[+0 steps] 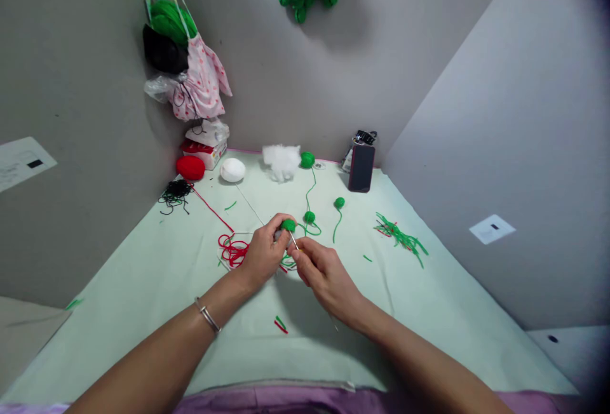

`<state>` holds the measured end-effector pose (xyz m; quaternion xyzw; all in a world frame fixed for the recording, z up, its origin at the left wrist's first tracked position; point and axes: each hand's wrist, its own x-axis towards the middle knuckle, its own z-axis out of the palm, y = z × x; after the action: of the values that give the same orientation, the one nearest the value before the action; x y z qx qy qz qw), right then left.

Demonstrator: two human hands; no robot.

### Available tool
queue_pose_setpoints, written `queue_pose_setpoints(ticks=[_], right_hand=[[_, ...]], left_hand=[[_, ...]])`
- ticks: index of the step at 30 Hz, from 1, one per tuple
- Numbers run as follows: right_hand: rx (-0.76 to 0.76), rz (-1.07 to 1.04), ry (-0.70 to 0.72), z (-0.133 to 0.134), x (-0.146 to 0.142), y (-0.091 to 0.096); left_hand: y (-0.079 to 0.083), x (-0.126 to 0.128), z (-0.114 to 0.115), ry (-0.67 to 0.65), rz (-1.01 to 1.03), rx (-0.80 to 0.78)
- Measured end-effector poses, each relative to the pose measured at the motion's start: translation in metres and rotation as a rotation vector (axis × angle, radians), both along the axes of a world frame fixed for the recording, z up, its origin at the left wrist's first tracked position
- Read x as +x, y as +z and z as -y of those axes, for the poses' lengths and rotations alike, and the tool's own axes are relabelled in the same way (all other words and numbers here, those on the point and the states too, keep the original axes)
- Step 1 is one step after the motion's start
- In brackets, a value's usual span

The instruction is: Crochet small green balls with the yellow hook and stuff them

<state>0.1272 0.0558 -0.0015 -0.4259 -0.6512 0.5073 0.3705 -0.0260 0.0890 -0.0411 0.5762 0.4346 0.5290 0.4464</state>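
Note:
At the middle of the table, my left hand (pixel 263 253) is closed around a small green crochet piece (pixel 288 225), with a bit of white showing beneath it. A crochet hook (pixel 294 241) with a thin metal shaft is pinched in my right hand (pixel 328 275), its tip at the green piece. The far end of the hook is hidden by the fingers. Loose red yarn (pixel 233 251) lies in loops beside my left hand. Just beyond both hands rests a small green crocheted ball (pixel 309 217) with a yarn tail.
Farther back are a red yarn ball (pixel 190 167), a white yarn ball (pixel 232 170), white stuffing (pixel 282 162), a green yarn ball (pixel 307 160) and a propped phone (pixel 361 168). Black yarn (pixel 176 191) lies left, green scraps (pixel 401 236) right. A pink bag (pixel 203 80) hangs at the wall.

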Motion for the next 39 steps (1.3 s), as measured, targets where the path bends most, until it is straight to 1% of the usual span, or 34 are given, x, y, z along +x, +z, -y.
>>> queue_pose_setpoints(ticks=[1, 3, 5, 6, 8, 9, 10, 11, 12, 15, 17, 18, 19, 20, 22, 25, 30, 36, 39], right_hand=[[-0.079, -0.069, 0.034, -0.003, 0.001, 0.0], [-0.332, -0.275, 0.167, -0.009, 0.005, 0.0], [-0.567, -0.433, 0.356, -0.012, 0.007, -0.003], [-0.644, -0.437, 0.468, -0.011, 0.008, -0.004], [-0.74, -0.363, 0.69, -0.006, 0.008, -0.006], [-0.749, -0.322, 0.781, -0.003, 0.009, -0.007], [-0.713, -0.313, 0.805, -0.001, 0.009, -0.006], [-0.643, -0.312, 0.775, 0.0, 0.01, -0.005], [-0.543, -0.32, 0.68, -0.002, 0.012, -0.004], [-0.2, -0.268, 0.232, -0.014, 0.018, 0.0], [-0.012, -0.174, -0.009, -0.024, 0.02, 0.0], [0.062, -0.124, -0.086, -0.028, 0.021, -0.002], [0.116, -0.079, -0.131, -0.032, 0.021, -0.004], [0.149, -0.045, -0.153, -0.034, 0.02, -0.007], [0.166, -0.002, -0.151, -0.036, 0.018, -0.013], [0.151, 0.009, -0.143, -0.037, 0.016, -0.018], [0.136, 0.022, -0.189, -0.038, 0.016, -0.022], [0.085, -0.037, -0.171, -0.039, 0.017, -0.019], [0.006, -0.131, -0.134, -0.04, 0.021, -0.015]], left_hand=[[0.0, -0.001, 0.0, -0.007, 0.015, 0.008], [0.001, -0.003, 0.0, -0.02, 0.059, 0.016], [0.002, -0.004, -0.002, -0.023, 0.119, 0.0], [0.003, -0.004, -0.003, -0.02, 0.152, -0.019], [0.004, -0.004, -0.006, -0.013, 0.216, -0.072], [0.004, -0.004, -0.007, -0.01, 0.248, -0.102], [0.004, -0.004, -0.008, -0.012, 0.277, -0.132], [0.005, -0.005, -0.009, -0.02, 0.303, -0.163], [0.005, -0.005, -0.009, -0.031, 0.326, -0.193], [0.005, -0.002, -0.007, -0.07, 0.373, -0.257], [0.005, 0.001, -0.005, -0.092, 0.391, -0.287], [0.005, 0.003, -0.003, -0.104, 0.398, -0.301], [0.005, 0.005, -0.001, -0.118, 0.405, -0.314], [0.005, 0.007, 0.0, -0.131, 0.411, -0.325], [0.004, 0.01, 0.003, -0.149, 0.424, -0.336], [0.003, 0.011, 0.005, -0.167, 0.441, -0.335], [0.003, 0.011, 0.005, -0.206, 0.456, -0.322], [0.003, 0.009, 0.003, -0.263, 0.426, -0.283], [0.004, 0.007, 0.001, -0.288, 0.401, -0.275]])
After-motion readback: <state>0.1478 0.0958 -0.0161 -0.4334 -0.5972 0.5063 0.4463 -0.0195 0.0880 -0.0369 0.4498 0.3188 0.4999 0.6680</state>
